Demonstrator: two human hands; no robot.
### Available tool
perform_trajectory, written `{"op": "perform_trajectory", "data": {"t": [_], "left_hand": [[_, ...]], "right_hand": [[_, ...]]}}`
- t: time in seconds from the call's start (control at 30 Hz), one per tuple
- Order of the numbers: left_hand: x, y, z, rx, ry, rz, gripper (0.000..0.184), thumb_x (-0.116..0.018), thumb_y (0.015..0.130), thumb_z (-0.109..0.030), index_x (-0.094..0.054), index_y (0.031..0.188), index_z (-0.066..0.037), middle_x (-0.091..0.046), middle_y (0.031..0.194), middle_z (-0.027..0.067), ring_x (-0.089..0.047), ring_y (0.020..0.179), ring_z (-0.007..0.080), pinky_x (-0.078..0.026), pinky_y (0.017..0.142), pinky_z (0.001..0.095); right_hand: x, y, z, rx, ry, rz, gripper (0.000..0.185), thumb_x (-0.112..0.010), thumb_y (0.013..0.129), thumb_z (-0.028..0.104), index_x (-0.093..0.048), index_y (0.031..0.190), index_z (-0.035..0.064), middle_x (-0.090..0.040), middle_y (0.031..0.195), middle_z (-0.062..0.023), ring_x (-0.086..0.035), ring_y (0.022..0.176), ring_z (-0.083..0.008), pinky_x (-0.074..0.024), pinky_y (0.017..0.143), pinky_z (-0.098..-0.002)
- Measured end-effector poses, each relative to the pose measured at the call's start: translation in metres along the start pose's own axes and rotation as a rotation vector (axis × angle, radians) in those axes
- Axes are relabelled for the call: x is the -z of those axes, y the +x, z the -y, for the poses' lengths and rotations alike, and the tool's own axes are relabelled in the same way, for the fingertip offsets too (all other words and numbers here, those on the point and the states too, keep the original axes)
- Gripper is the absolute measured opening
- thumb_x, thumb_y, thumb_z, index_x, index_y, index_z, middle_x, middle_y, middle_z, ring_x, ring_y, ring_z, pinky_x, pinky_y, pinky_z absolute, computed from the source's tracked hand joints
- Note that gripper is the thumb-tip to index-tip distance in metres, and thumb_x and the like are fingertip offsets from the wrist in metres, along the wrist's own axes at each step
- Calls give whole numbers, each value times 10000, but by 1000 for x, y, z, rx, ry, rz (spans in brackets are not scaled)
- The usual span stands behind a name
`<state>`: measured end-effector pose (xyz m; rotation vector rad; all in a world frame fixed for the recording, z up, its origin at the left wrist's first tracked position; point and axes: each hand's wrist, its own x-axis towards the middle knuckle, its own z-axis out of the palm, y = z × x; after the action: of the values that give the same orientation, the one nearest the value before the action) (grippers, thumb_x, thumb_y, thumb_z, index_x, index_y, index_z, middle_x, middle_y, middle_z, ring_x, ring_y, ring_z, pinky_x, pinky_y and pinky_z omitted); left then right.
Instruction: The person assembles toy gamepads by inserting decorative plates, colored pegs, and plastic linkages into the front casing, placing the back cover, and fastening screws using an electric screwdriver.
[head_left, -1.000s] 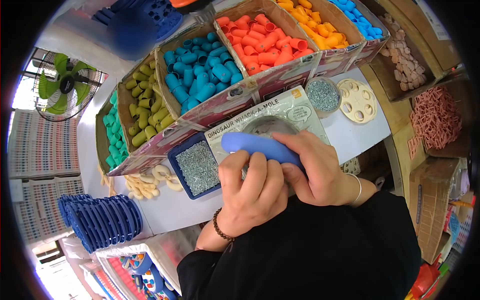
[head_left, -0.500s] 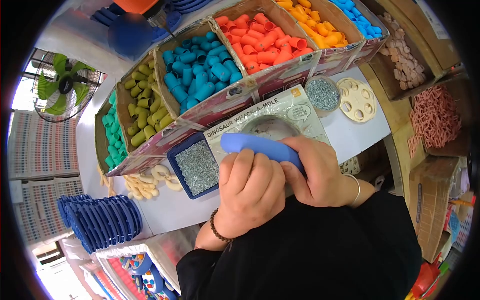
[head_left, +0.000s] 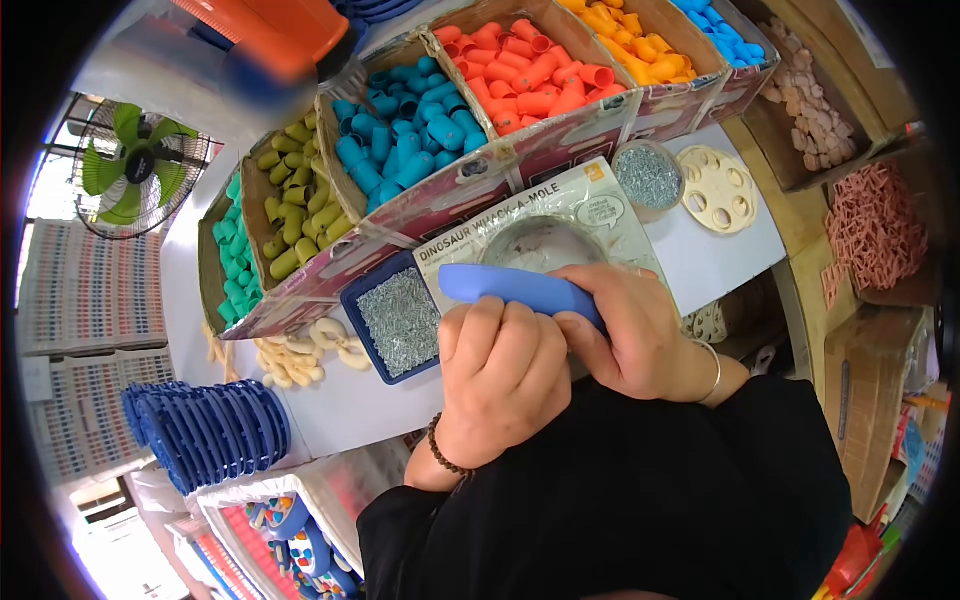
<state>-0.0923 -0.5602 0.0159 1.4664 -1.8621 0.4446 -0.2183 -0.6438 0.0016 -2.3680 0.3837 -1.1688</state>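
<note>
A smooth blue plastic shell [head_left: 515, 288] is held edge-up in front of my chest. My left hand [head_left: 505, 370], with a beaded bracelet at the wrist, has its fingers curled against the shell's left and near side. At the right end, my right hand [head_left: 640, 335], wearing a thin bangle, grips it between thumb and fingers. The shell's inner side is hidden from me. Beneath it lies a printed "Dinosaur Whack-a-Mole" card [head_left: 590, 205] with a round opening. A blue tray of screws [head_left: 400, 318] stands just left of my left hand.
Cardboard bins hold teal [head_left: 405, 135], red [head_left: 530, 72], olive [head_left: 300, 205] and yellow caps [head_left: 640, 50]. A screw tub [head_left: 648, 178] and cream disc [head_left: 718, 190] sit right. Stacked blue frames [head_left: 215, 430] stand left. A blurred orange tool [head_left: 285, 35] hangs upper left.
The orange tool at the upper left has swung lower into view. Both hands keep the same hold on the blue shell, and the whole view has shifted slightly.
</note>
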Motion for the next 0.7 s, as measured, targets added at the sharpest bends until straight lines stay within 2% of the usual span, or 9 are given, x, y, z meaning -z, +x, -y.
{"op": "perform_trajectory", "data": {"t": [0.1, 0.2, 0.3, 0.37, 0.47, 0.57, 0.6, 0.63, 0.7], "left_hand": [[2, 1, -1, -14, 10, -6, 284, -534, 470, 35, -564, 752, 23, -534, 785, 113, -517, 735, 290, -391, 632, 374], [6, 4, 0, 16, 4, 58, 246, -605, 550, -31, -570, 792, -7, -520, 849, 103, -517, 796, 268, -395, 693, 383], [4, 0, 6, 43, -70, 32, 343, -614, 549, -11, -584, 889, 11, -541, 937, 129, -527, 876, 297, -405, 765, 412], [9, -5, 14, 136, -100, -138, 433, -609, 578, 4, -574, 1009, 23, -542, 1049, 164, -519, 967, 326, -399, 842, 436], [14, 5, 34, 190, -232, 0, 517, -675, 641, -77, -533, 1125, 38, -502, 1204, 203, -470, 1100, 382, -359, 923, 456], [25, 12, 44, 378, -635, 273, 442, -722, 689, -132, -569, 1064, 45, -601, 1054, 188, -592, 955, 308, -456, 811, 347], [28, 13, 48, 333, -662, 272, 369, -727, 690, -114, -593, 995, 45, -640, 950, 161, -632, 828, 269, -482, 730, 290], [33, 14, 43, 370, -624, 215, 352, -729, 687, -110, -595, 971, 49, -645, 929, 159, -634, 817, 265, -482, 730, 289], [37, 12, 25, 450, -586, 30, 290, -708, 719, -91, -579, 935, 54, -638, 936, 188, -631, 833, 257, -480, 731, 294]], "right_hand": [[0, -3, 1, -19, 13, 11, 235, -604, 803, 89, -523, 977, -47, -578, 793, -143, -578, 624, -285, -448, 525, -338], [0, -3, -6, -60, 28, 32, 252, -595, 816, 116, -519, 1003, -36, -586, 823, -148, -583, 648, -300, -458, 561, -349], [5, -1, -9, -82, 73, 50, 283, -603, 819, 139, -504, 1017, -37, -583, 817, -153, -583, 639, -304, -458, 549, -350], [9, 3, -10, -81, 116, 71, 297, -609, 820, 150, -498, 1022, -38, -580, 810, -154, -583, 635, -305, -457, 542, -352], [13, 10, -17, 16, 141, 94, 304, -616, 823, 171, -501, 1018, -32, -588, 809, -145, -587, 645, -298, -464, 551, -346], [16, 26, -26, 181, 211, 166, 379, -657, 790, 213, -502, 1040, -26, -601, 822, -131, -592, 659, -287, -468, 564, -331], [20, 33, -26, 205, 147, 169, 436, -678, 763, 248, -502, 1056, -22, -602, 877, -136, -592, 725, -298, -471, 620, -341], [24, 39, -25, 228, 80, 170, 492, -700, 736, 283, -501, 1072, -17, -602, 932, -141, -592, 790, -309, -475, 675, -352], [27, 47, -20, 217, -118, -105, 630, -734, 671, 338, -480, 1120, -25, -547, 1093, -172, -529, 980, -350, -422, 829, -401]]}}
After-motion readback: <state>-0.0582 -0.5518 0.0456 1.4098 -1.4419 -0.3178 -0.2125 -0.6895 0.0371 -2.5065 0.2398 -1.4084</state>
